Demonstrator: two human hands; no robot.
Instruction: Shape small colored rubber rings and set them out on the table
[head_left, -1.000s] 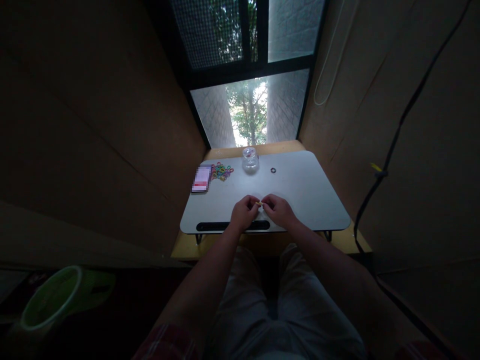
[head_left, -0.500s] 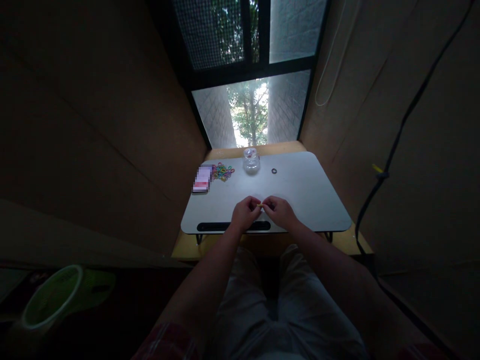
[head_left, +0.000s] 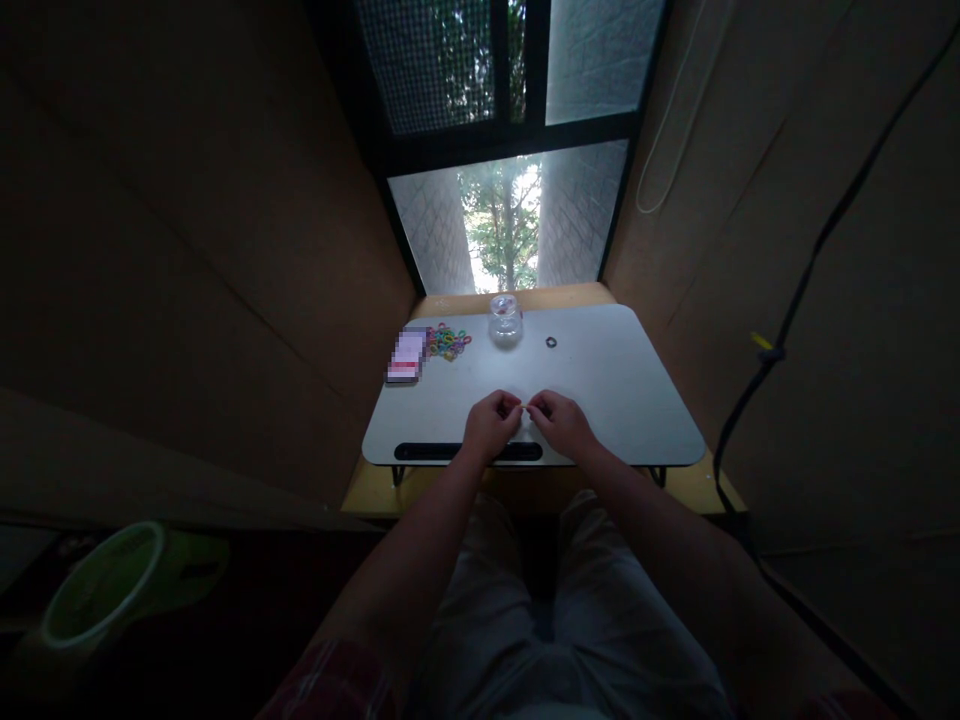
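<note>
Over the front half of a white lap table (head_left: pixel 630 400), my left hand (head_left: pixel 493 422) and my right hand (head_left: pixel 559 420) almost meet at the fingertips. Both are closed in a pinch on a small yellow piece (head_left: pixel 524 406), one at each end; its exact shape is too small to tell. A clear jar (head_left: pixel 505 322) stands upright near the back edge. To its left lies a pile of colourful small rings (head_left: pixel 448 343), and to its right a single dark ring (head_left: pixel 551 342).
A phone (head_left: pixel 407 356) lies at the table's left edge. The table's front has a black slot (head_left: pixel 427 452). A green basket (head_left: pixel 105 585) is on the lower left, and a dark cable (head_left: pixel 799 285) hangs at the right.
Less of the yellow piece shows between my fingertips. My hands have stayed in nearly the same place, and the whole view has shifted slightly.
</note>
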